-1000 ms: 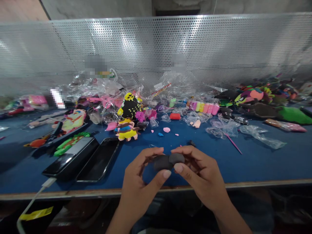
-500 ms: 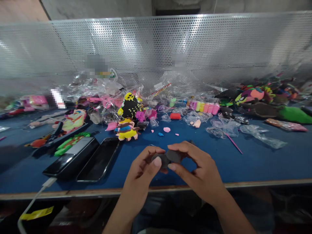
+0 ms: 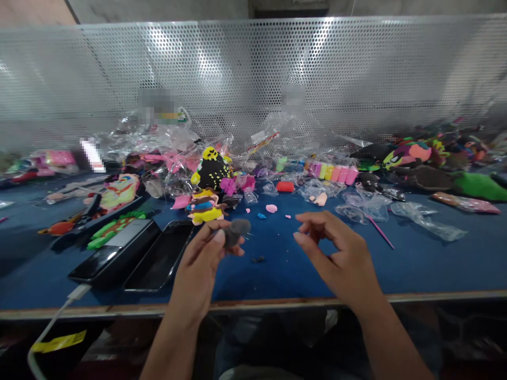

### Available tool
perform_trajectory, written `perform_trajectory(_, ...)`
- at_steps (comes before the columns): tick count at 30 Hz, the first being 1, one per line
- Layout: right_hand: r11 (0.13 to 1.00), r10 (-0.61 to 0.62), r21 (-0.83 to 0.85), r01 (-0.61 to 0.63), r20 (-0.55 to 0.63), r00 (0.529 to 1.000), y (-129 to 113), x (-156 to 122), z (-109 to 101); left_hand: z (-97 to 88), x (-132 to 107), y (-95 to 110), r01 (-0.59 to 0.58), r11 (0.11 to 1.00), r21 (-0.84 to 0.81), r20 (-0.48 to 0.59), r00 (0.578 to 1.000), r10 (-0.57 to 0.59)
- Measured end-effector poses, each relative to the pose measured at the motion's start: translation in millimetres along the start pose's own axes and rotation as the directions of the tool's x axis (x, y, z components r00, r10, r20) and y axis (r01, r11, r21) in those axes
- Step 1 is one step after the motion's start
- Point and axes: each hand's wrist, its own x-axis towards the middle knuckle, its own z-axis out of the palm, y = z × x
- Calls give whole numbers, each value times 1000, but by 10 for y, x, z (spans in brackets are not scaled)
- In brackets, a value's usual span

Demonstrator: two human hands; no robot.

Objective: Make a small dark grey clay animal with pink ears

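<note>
My left hand [image 3: 202, 264] pinches a lump of dark grey clay [image 3: 236, 232] between thumb and fingertips, held just above the blue table [image 3: 415, 258]. My right hand [image 3: 336, 250] hovers to the right of it, fingers loosely curled and apart, with nothing in them. A small dark crumb of clay [image 3: 259, 259] lies on the table between the hands. Just beyond my left hand stands a small yellow, blue and brown clay figure [image 3: 205, 207], and behind it a black figure with yellow dots [image 3: 212, 171].
Two phones [image 3: 158, 256] lie at the left with a white cable [image 3: 51, 327] running off the table edge. Clear plastic bags [image 3: 360, 206], coloured clay sticks [image 3: 332, 172] and more clay figures [image 3: 412, 154] crowd the back. A perforated metal screen [image 3: 253, 79] closes the far side.
The hands held the grey clay together; now they have parted. My left hand carried the lump up and to the left, my right hand let go and moved right.
</note>
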Motion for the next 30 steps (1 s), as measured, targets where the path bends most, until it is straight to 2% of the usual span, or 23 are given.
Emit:
perform_trajectory(2,983,91,-168,-67,136,987,22,31,78,-51,99,-21,-16,1000,-21,-87,996,14)
perform_trajectory(3,964,137,-254,-75,235,962,17,38,144,-68,137,-36,-18,1000,-24,-120,993,15)
perform_trajectory(6,899,195,-438,2,405,893,-45,29,400,-83,183,-79,2,1000,-5,-151,988,-3)
perform_trajectory(9,891,173,-449,67,472,864,-107,9,612,-76,154,-99,34,999,31,-128,991,-30)
perform_trajectory(11,912,156,-406,63,483,861,-104,14,655,-76,127,-97,47,998,47,-122,992,-41)
perform_trajectory(13,942,144,-335,17,449,882,-46,44,585,-81,107,-87,49,998,47,-128,991,-42)
perform_trajectory(16,963,157,-257,-84,277,948,151,125,274,-93,92,-75,42,999,24,-131,991,-39)
perform_trajectory(18,941,174,-315,-125,132,976,334,188,-1,-97,89,-75,42,999,14,-129,991,-40)
perform_trajectory(20,904,191,-399,-150,64,980,519,247,-240,-96,89,-82,46,999,16,-135,990,-44)
perform_trajectory(23,878,208,-458,-142,97,973,712,313,-397,-96,92,-103,38,999,31,-146,989,-33)
perform_trajectory(28,808,284,-587,-55,307,908,749,365,-282,-122,107,-137,35,998,48,-139,990,-28)
perform_trajectory(30,802,285,-596,-23,348,893,732,368,-264,-130,111,-144,31,999,42,-136,990,-25)
